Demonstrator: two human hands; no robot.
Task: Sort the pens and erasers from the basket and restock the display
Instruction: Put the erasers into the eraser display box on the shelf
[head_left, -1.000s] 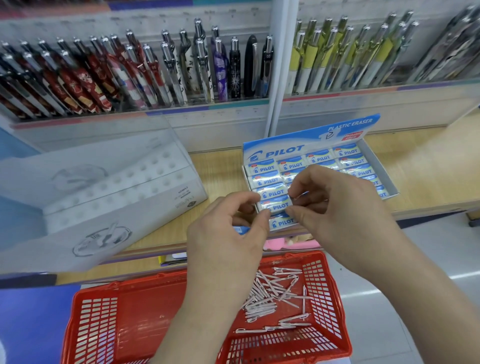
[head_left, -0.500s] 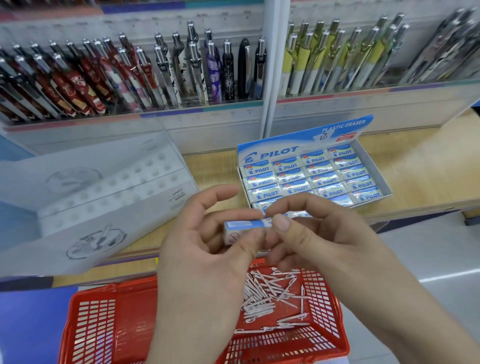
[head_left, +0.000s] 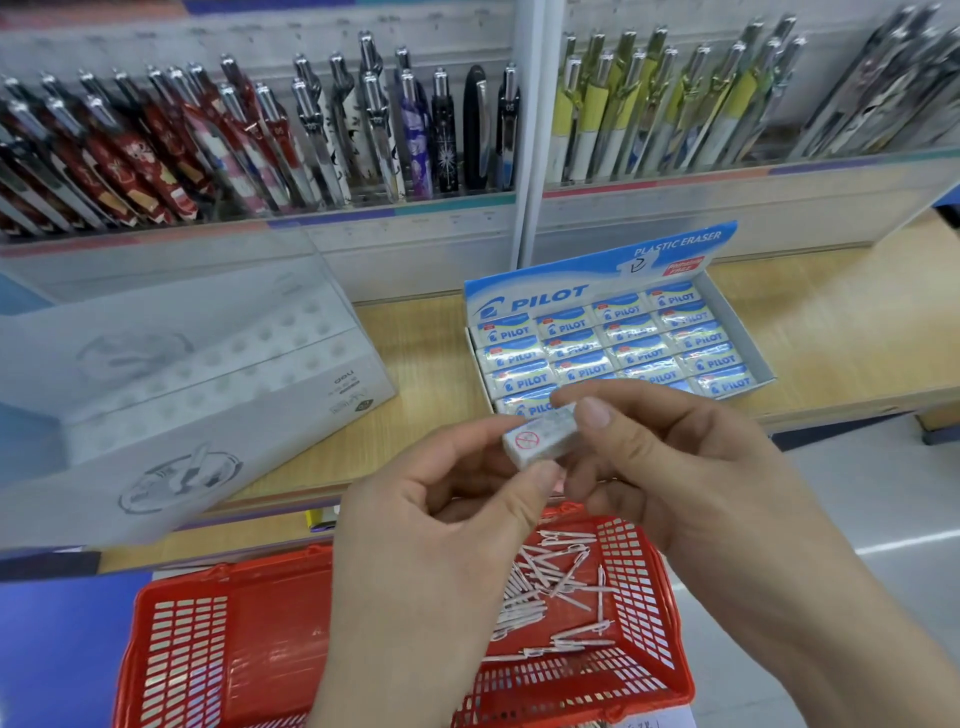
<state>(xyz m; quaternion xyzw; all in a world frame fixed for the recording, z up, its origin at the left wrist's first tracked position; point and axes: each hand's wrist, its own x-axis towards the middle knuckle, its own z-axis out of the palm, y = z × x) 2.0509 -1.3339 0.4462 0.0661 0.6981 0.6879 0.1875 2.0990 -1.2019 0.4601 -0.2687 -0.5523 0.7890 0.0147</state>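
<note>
red basket (head_left: 218, 639) looks like glossy moulded plastic, shelf (head_left: 831, 332) is matt light wood grain, eraser box (head_left: 597, 270) printed card, pens up top (head_left: 363, 130) have shiny chrome-looking metal clips

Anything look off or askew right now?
The eraser pinched between left hand and right hand shows a white face with a red symbol, unlike the blue-labelled erasers in the Pilot box. White pens lie jumbled in the red basket.
</note>
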